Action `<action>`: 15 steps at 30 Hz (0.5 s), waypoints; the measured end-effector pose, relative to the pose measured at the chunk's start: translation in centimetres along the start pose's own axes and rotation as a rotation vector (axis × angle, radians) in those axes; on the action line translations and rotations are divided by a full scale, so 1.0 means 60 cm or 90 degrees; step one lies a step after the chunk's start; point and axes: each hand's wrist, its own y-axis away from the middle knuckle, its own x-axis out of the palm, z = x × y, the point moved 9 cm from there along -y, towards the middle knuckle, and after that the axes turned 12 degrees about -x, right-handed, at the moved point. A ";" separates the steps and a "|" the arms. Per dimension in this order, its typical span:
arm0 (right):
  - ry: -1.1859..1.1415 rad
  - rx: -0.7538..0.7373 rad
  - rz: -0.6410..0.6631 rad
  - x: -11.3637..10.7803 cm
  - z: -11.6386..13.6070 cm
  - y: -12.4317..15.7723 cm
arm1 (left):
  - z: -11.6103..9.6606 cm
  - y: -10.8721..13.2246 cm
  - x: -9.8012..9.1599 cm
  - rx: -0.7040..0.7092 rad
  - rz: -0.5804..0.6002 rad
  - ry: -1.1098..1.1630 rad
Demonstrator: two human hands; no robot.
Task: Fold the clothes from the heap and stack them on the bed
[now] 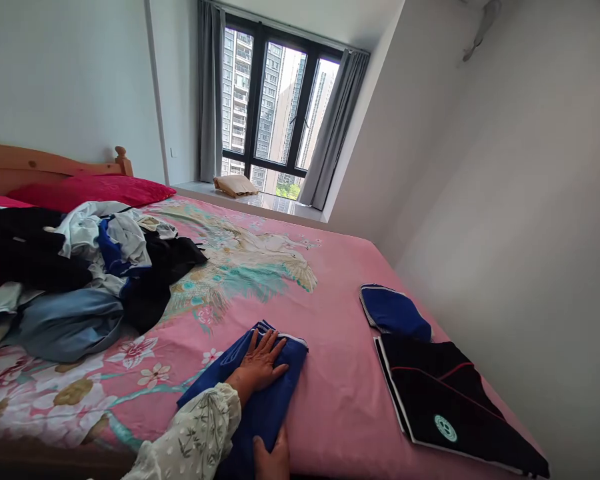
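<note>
- One loose heap of clothes, black, white and grey-blue, lies at the left of the bed, well apart from both hands; it looks soft and tangled.
- Next comes the blue garment, folded flat on the near part of the bed, its lower end running out of view. It should be light, limp and hard to damage, with a smooth face that may let its layers slide over one another. The best hold is probably along a folded edge, all layers taken together, with a flat palm steadying the rest.
- The left hand, reaching in from the lower left in a leafy-print sleeve, rests palm down on the blue garment's upper part, fingers spread wide, gripping nothing.
- The right hand is at the blue garment's near right edge, thumb over the cloth; the frame cuts it off, so I cannot tell whether its fingers pinch anything.
- Farther right, apart from the hands, lie a folded blue piece and a folded black garment, both probably just as soft.
</note>
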 end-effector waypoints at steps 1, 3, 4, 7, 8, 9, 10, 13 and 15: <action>-0.002 0.004 0.001 0.003 -0.008 0.004 | 0.000 -0.001 0.005 -0.004 0.001 -0.001; -0.014 0.014 0.011 0.007 -0.019 0.008 | 0.000 -0.002 0.008 -0.007 0.006 0.000; -0.022 0.016 0.014 0.007 -0.020 0.007 | 0.000 -0.002 0.006 -0.007 0.009 0.003; -0.049 0.013 0.017 -0.001 -0.005 0.001 | 0.002 -0.007 -0.006 -0.026 0.012 0.021; -0.059 0.014 0.017 -0.004 0.004 -0.001 | 0.002 -0.009 -0.011 -0.042 0.008 0.031; -0.073 0.017 0.022 -0.008 0.014 -0.002 | 0.003 -0.011 -0.016 -0.060 0.000 0.043; -0.094 0.020 0.033 -0.009 0.026 -0.003 | 0.002 -0.011 -0.019 -0.078 -0.010 0.056; -0.191 0.011 0.085 -0.014 0.080 -0.002 | -0.011 -0.007 -0.025 -0.113 -0.036 0.121; -0.236 -0.015 0.103 -0.024 0.128 -0.002 | -0.019 0.000 -0.028 -0.137 -0.049 0.195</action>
